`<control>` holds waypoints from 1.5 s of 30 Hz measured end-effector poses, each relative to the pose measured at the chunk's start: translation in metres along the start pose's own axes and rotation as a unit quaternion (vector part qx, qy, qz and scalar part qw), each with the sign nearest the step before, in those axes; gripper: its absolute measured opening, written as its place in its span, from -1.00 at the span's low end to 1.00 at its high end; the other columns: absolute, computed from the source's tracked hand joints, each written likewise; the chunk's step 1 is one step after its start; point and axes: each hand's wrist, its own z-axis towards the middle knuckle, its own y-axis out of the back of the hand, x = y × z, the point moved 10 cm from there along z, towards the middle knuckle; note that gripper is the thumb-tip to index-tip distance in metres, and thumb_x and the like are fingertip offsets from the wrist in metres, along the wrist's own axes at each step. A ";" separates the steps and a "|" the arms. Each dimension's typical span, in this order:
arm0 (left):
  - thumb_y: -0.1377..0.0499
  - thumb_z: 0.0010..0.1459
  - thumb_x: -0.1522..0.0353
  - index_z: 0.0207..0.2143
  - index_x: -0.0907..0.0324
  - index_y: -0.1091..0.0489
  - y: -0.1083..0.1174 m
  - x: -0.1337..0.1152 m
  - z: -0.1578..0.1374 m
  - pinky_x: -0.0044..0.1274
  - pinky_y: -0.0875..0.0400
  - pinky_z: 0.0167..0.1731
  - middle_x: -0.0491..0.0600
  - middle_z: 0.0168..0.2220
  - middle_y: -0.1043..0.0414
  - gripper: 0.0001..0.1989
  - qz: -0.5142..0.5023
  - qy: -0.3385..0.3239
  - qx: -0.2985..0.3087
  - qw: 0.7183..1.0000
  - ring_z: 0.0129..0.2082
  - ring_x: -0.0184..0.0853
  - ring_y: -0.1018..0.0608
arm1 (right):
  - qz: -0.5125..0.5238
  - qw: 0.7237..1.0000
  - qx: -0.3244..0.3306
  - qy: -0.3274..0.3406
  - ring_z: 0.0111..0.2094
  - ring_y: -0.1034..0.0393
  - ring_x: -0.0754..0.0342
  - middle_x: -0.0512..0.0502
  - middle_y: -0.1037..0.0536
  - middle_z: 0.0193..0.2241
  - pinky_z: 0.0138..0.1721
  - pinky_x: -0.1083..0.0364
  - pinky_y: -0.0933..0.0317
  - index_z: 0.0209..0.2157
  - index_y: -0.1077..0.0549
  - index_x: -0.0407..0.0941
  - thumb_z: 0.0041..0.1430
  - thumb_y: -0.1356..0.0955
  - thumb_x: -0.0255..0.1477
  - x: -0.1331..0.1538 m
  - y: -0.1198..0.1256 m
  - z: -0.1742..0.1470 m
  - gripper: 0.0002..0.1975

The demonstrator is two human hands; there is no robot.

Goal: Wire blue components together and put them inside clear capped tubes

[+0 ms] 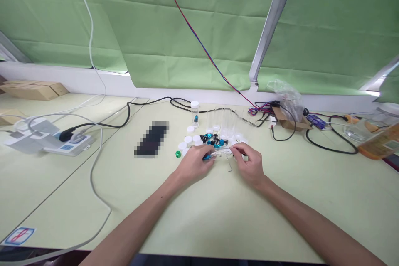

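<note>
Left hand (195,164) and right hand (249,162), fingers curled, both pinching one clear tube (220,153) near the scattered white caps (188,139).

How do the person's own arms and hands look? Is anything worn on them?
Both forearms are bare as far as the picture shows: no sleeves reach into view. The left hand and the right hand wear no gloves. No watch, bracelet or ring can be seen on either wrist or hand.
</note>
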 end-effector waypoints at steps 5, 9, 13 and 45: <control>-0.08 0.09 0.48 -0.29 0.14 -0.42 -0.004 -0.004 -0.002 -0.54 -0.25 -0.40 -0.08 -0.34 -0.51 -0.83 -0.008 -0.009 0.013 1.000 -0.39 -0.35 -0.46 | 0.014 1.000 0.012 0.017 -0.51 -0.29 0.15 -0.01 -0.50 -0.49 -0.45 0.13 -0.23 -0.36 -0.47 -0.09 0.22 -0.34 -0.53 0.005 -0.002 0.001 -0.91; -0.08 0.08 0.48 -0.31 0.15 -0.42 -0.004 -0.006 -0.002 -0.55 -0.22 -0.42 -0.09 -0.38 -0.49 -0.84 -0.014 -0.007 0.015 1.000 -0.43 -0.37 -0.43 | 0.020 0.999 0.012 0.034 -0.53 -0.30 0.15 -0.02 -0.52 -0.50 -0.46 0.12 -0.24 -0.36 -0.48 -0.09 0.20 -0.36 -0.55 0.010 -0.001 0.002 -0.91; -0.08 0.08 0.46 -0.33 0.16 -0.41 -0.005 -0.006 -0.003 -0.56 -0.21 -0.43 -0.10 -0.38 -0.49 -0.86 -0.030 -0.001 0.019 0.999 -0.45 -0.39 -0.41 | 0.023 0.999 0.007 0.035 -0.53 -0.32 0.15 -0.02 -0.53 -0.50 -0.47 0.13 -0.25 -0.36 -0.49 -0.09 0.18 -0.37 -0.55 0.011 -0.001 0.002 -0.92; -0.12 0.05 0.36 -0.48 0.19 -0.34 -0.005 -0.003 -0.001 -0.56 -0.04 -0.55 -0.18 -0.59 -0.17 -0.91 -0.100 0.048 0.001 0.994 -0.56 -0.44 -0.17 | 0.030 0.997 0.013 0.069 -0.32 -0.43 0.04 -0.13 -0.52 -0.32 -0.32 0.04 -0.35 -0.16 -0.52 -0.07 0.25 -0.28 -0.61 0.018 -0.002 0.002 -0.76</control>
